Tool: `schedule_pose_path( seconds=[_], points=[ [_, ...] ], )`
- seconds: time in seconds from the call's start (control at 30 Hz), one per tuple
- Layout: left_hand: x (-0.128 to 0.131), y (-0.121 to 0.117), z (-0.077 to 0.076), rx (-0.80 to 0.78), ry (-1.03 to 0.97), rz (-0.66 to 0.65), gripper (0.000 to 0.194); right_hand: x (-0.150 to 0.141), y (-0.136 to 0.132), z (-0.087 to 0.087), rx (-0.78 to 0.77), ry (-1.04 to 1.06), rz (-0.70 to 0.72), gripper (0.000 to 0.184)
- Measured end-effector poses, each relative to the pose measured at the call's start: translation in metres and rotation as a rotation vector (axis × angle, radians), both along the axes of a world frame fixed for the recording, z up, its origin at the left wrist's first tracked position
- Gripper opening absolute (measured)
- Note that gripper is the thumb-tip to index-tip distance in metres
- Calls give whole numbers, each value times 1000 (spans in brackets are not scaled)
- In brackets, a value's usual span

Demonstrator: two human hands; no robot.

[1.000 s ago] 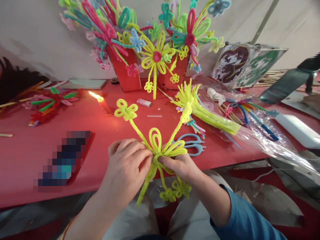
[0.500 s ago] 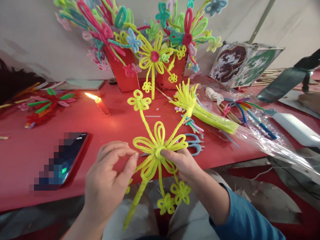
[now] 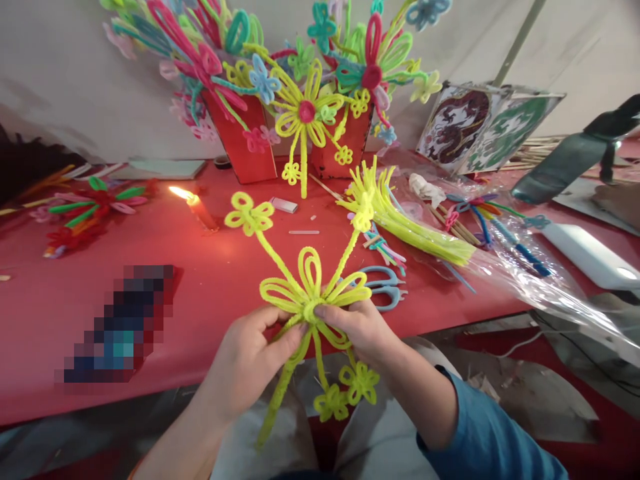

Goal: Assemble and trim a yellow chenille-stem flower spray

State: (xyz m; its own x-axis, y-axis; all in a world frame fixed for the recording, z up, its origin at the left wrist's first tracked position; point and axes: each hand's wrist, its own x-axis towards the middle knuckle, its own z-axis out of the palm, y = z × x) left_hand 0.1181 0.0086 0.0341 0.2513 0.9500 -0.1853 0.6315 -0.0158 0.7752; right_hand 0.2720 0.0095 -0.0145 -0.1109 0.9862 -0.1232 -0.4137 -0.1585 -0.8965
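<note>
A yellow pipe-cleaner flower (image 3: 311, 268) is held over the table's front edge, with looped petals, a coiled centre and small blossoms on side stems. My left hand (image 3: 260, 350) pinches it just left of the centre, thumb in front and fingers behind the petals. From the other side my right hand (image 3: 363, 327) grips it, its thumb pressed on the coil and its fingers partly hidden behind. The wrapped main stem slants down toward my lap. Beyond my right hand lie blue-handled scissors (image 3: 387, 288), blades hidden.
A burning candle (image 3: 200, 212) stands at left on the red table (image 3: 210, 267), behind a phone (image 3: 117, 327). Yellow pipe cleaners (image 3: 425, 233) lie in clear plastic. Red vases (image 3: 245, 147) of pipe-cleaner flowers stand at the back, with a bottle (image 3: 557, 167) at right.
My left hand has come in from the left and closed on the flower near its centre. The upper-left small blossom has swung left and down, uncovering a small white block on the table.
</note>
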Motion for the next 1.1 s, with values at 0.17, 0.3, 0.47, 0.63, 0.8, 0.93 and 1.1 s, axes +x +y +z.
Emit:
schedule_pose_path(
  seconds=[0.17,0.3,0.47,0.63,0.8,0.93,1.1],
  points=[
    [6,-2,-6,9,-22,93,21,0,2,0,40,-11,7,19],
    [8,-2,-6,-15,-40,96,22,0,1,2,6,-23,20,18],
    [4,-4,-7,-66,-102,56,27,0,0,4,-8,2,44,19],
    [1,-4,-11,-106,-140,37,29,-1,0,1,-12,24,51,19],
    [-1,-2,-11,-140,-107,12,28,0,0,3,-26,-9,3,18],
    [-5,-6,-8,93,44,18,21,1,0,7,4,-1,-12,14],
    [-3,-14,-8,863,313,20,4,1,2,7,-11,41,35,17]
  ],
)
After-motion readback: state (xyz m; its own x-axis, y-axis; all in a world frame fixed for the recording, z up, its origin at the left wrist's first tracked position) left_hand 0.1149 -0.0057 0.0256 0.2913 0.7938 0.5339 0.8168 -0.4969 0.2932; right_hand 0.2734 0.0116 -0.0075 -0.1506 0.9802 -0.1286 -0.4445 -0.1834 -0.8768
